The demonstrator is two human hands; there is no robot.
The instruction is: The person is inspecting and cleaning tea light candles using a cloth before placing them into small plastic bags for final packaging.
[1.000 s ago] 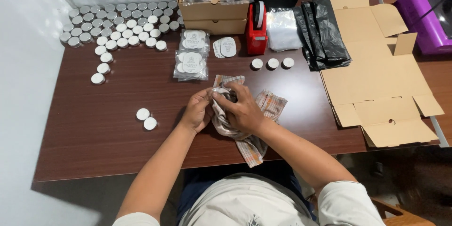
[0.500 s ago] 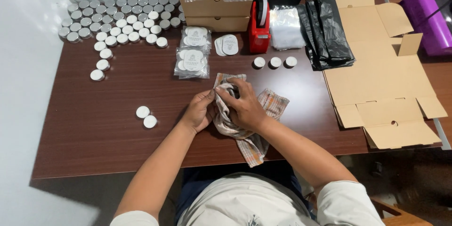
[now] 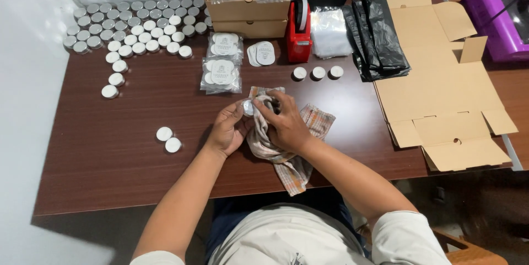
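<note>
- Left hand (image 3: 227, 130): fingers curled around a small round tin (image 3: 249, 108), held at the fingertips just above the brown table (image 3: 110, 171). The grip is closed on the tin's rim; only part of the tin shows between the two hands.
- Right hand (image 3: 284, 121): fingers pressed down onto a checked cloth (image 3: 286, 157), bunching it against the tin. Closed on the cloth; the thumb is hidden under the fabric.
- The tin sits where the two hands meet, touching both the left fingertips and the cloth.
- The cloth spreads out beneath and to the right of the grip, one end trailing toward the person and over the table edge.
- Left of the grip, apart from it: two white-topped tins (image 3: 168, 139) side by side.
- Beyond the grip: two clear bags of tins (image 3: 222, 62), then a stack of round labels (image 3: 262, 54) and a red tape dispenser (image 3: 298, 32).
- Beyond and right of the grip: three single tins in a row (image 3: 318, 72).
- Far left beyond the grip: a large group of silver and white tins (image 3: 129, 25).
- Well to the right: a flattened cardboard box (image 3: 441, 83), with black bags (image 3: 380, 36) beside it.
</note>
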